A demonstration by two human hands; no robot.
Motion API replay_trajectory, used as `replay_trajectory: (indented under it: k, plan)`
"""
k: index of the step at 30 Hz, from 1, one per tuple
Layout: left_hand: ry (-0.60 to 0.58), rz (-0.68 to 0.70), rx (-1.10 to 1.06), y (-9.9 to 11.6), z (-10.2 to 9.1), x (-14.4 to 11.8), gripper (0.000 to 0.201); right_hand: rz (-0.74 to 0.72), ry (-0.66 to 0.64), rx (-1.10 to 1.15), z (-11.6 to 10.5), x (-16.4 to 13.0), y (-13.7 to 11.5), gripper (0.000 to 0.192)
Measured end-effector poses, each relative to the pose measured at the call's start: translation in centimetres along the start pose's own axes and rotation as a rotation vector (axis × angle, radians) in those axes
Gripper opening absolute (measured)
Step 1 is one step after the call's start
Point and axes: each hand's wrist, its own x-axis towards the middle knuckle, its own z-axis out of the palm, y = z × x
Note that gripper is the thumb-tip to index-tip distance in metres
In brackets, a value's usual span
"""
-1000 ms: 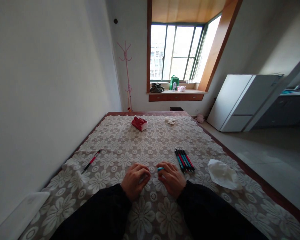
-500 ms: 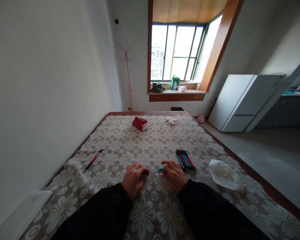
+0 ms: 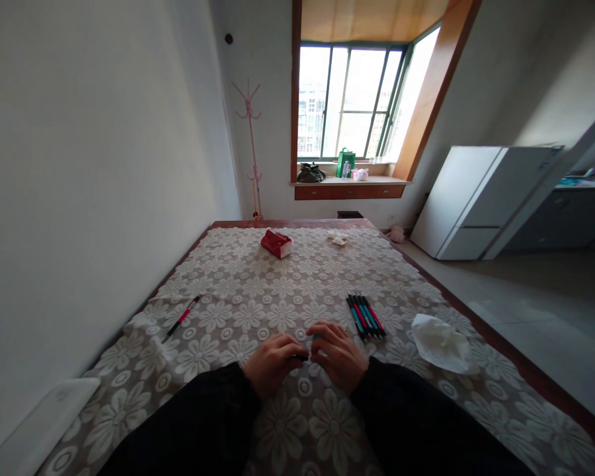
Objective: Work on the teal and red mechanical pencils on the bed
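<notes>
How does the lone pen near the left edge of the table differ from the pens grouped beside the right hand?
The lone pen lies by itself, well away from the left hand; the grouped pens lie side by side, close to the right hand. The lone pen is red and black, while the grouped pens mix red and blue barrels. The lone pen slants one way, the grouped pens the other. All rest flat on the flowered tablecloth.
</notes>
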Motion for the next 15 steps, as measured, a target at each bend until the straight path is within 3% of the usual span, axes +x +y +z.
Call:
replay_trajectory:
  k: [5,12,15]
  plan:
    - [-0.061,0.037,0.019,0.1,0.2,0.0,0.017,-0.083,0.036,0.022,-0.3,0.4,-0.6,0.005]
    - [0.021,-0.069,0.104,0.6,-0.4,0.0,0.016,0.117,0.170,0.023,-0.5,0.0,1.2,0.023]
    - [0.057,-0.117,0.148,0.9,-0.7,-0.1,0.016,0.124,0.116,-0.033,-0.3,-0.4,2.2,0.032]
